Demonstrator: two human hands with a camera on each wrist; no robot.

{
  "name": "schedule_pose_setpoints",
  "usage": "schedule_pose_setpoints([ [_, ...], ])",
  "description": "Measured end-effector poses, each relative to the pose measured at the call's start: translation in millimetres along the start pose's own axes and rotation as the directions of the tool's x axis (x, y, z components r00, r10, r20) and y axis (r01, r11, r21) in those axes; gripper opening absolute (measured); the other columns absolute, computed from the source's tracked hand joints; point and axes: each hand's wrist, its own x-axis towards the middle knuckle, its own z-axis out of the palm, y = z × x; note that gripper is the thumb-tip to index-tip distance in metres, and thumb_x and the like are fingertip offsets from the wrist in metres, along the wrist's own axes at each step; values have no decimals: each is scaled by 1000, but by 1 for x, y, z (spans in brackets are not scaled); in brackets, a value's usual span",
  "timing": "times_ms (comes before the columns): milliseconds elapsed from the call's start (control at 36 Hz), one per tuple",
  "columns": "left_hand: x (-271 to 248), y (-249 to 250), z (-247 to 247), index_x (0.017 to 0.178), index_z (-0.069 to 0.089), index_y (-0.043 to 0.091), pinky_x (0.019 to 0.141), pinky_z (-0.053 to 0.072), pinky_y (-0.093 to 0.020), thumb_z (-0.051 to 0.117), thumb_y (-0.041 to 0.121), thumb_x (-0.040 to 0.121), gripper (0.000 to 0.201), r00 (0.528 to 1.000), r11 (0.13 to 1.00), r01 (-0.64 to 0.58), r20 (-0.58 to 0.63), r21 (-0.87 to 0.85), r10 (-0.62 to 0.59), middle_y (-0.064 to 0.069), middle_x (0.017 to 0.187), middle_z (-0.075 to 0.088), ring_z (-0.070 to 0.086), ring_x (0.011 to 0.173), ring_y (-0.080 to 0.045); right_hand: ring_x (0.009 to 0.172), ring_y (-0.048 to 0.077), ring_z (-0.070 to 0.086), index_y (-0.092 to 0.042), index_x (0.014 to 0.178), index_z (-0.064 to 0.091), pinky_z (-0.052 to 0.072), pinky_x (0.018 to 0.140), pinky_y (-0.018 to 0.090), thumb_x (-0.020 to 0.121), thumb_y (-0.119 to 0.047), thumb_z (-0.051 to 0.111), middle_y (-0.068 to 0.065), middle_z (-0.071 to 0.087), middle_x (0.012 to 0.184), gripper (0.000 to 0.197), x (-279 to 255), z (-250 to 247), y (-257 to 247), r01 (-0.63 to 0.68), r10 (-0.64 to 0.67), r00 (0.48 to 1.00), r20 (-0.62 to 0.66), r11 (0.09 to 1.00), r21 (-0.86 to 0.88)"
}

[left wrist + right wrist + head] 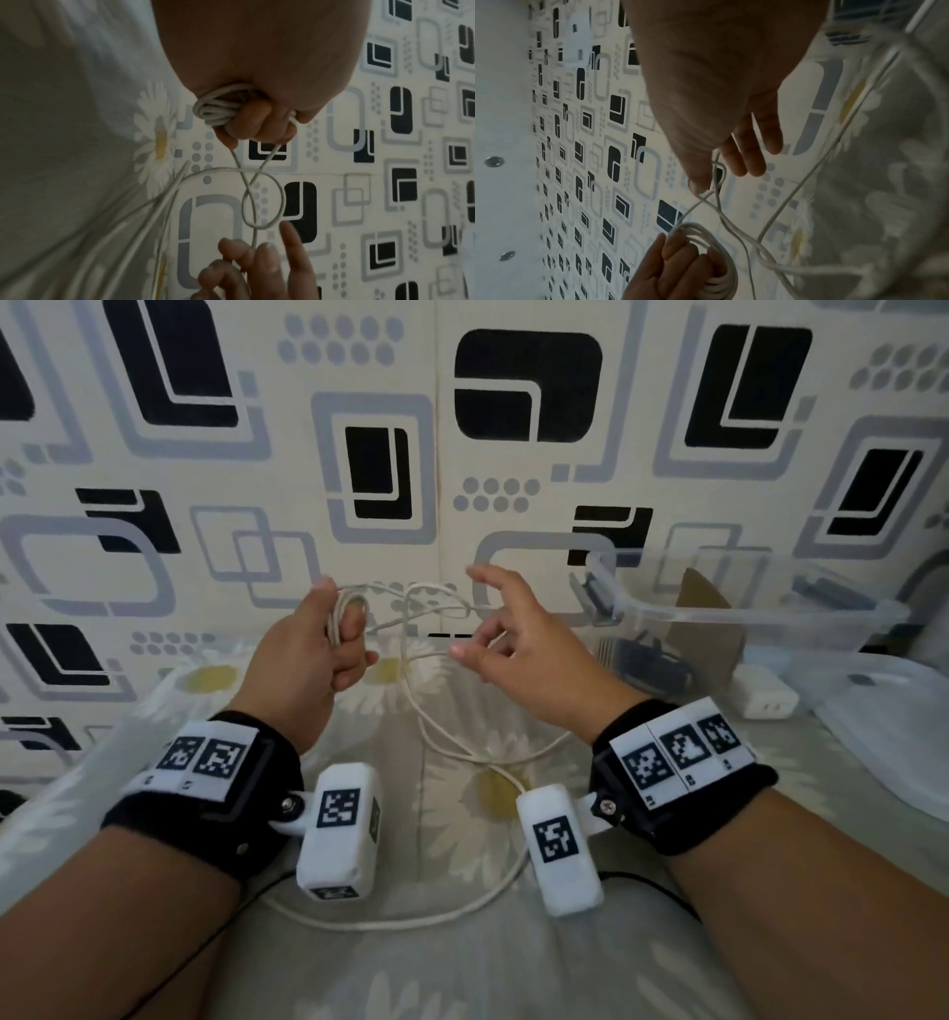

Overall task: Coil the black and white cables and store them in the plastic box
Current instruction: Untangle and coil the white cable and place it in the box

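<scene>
My left hand [349, 634] grips a small coil of the white cable [336, 614], wound round its fingers; the left wrist view shows the bundle [213, 110] in the curled fingers [257, 125]. From the coil a strand crosses in a loose loop [264, 203] to my right hand [480, 621], which pinches it lightly between thumb and fingers, index finger stretched out. The rest of the white cable [462, 752] trails down over the bedding between my wrists. A clear plastic box [744, 608] stands open at the right, beyond my right hand.
Inside the box are a brown cardboard piece [703, 618] and dark items I cannot make out. A white charger block [765, 695] and a clear lid [898, 742] lie beside it. A thin black cord [667, 896] runs under my forearms. A patterned wall stands close behind.
</scene>
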Motion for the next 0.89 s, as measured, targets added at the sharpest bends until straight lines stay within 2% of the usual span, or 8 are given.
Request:
schedule_pose_setpoints([
  [56, -2, 1, 3, 56, 45, 22, 89, 44, -31, 28, 46, 103, 55, 999, 999, -13, 50, 46, 11, 6, 48, 21, 17, 43, -15, 81, 9, 65, -39, 146, 24, 49, 82, 25, 89, -40, 63, -5, 64, 91, 68, 0, 2, 0, -28, 27, 1000, 15, 999, 47],
  [167, -3, 1, 6, 58, 42, 19, 85, 43, -29, 25, 44, 104, 55, 998, 1000, -18, 65, 25, 17, 7, 46, 22, 17, 40, -13, 88, 19, 64, -27, 127, 56, 50, 82, 26, 92, -36, 61, -8, 62, 96, 37, -2, 5, 3, -13, 9, 999, 35, 994, 109],
  [250, 0, 2, -1, 60, 41, 19, 86, 43, -29, 27, 46, 103, 53, 1000, 999, 15, 0, -52, -15, 8, 45, 22, 17, 39, -12, 84, 3, 63, -22, 102, 70, 46, 73, 13, 91, -38, 59, -14, 67, 87, 23, -3, 5, 1, 6, -11, 1000, 24, 978, 207],
  [333, 2, 2, -4, 59, 41, 20, 82, 43, -27, 25, 46, 104, 54, 999, 994, 30, -20, -103, -33, 8, 43, 23, 17, 37, -12, 70, 3, 62, -2, 83, 71, 48, 68, 18, 87, -39, 63, 1, 70, 75, 38, -2, 7, 1, 34, -17, 997, -76, 972, 232],
  [417, 3, 3, -4, 62, 38, 18, 78, 43, -25, 24, 45, 104, 52, 1000, 986, 26, -5, -167, -27, 8, 41, 24, 18, 36, -11, 70, 16, 63, -6, 75, 66, 52, 70, 25, 82, -18, 75, 11, 69, 81, 16, -1, 10, 3, 45, -22, 993, -119, 981, 186],
  [528, 5, 6, -9, 64, 38, 18, 74, 44, -23, 25, 45, 103, 49, 999, 957, 21, -25, -289, -30, 10, 39, 25, 20, 34, -9, 76, 17, 64, -24, 86, 52, 54, 75, 29, 80, -2, 69, 6, 65, 97, 28, 0, 7, 8, 6, 0, 999, -32, 986, 165],
  [722, 8, 8, -15, 64, 38, 19, 76, 44, -23, 26, 47, 102, 49, 999, 948, 3, -41, -318, -17, 9, 39, 24, 18, 35, -10, 78, 24, 68, -33, 111, 44, 54, 79, 49, 90, -13, 58, 2, 68, 81, 32, -7, 10, 4, -57, 50, 998, 43, 981, 183],
  [889, 5, 7, -8, 65, 37, 18, 79, 44, -25, 25, 46, 103, 49, 1000, 970, -1, 13, -244, 4, 9, 40, 25, 20, 35, -10, 79, 5, 70, -29, 143, 30, 52, 75, 20, 94, -29, 59, -4, 66, 114, 56, -3, 7, 0, -87, 110, 992, -63, 954, 287],
])
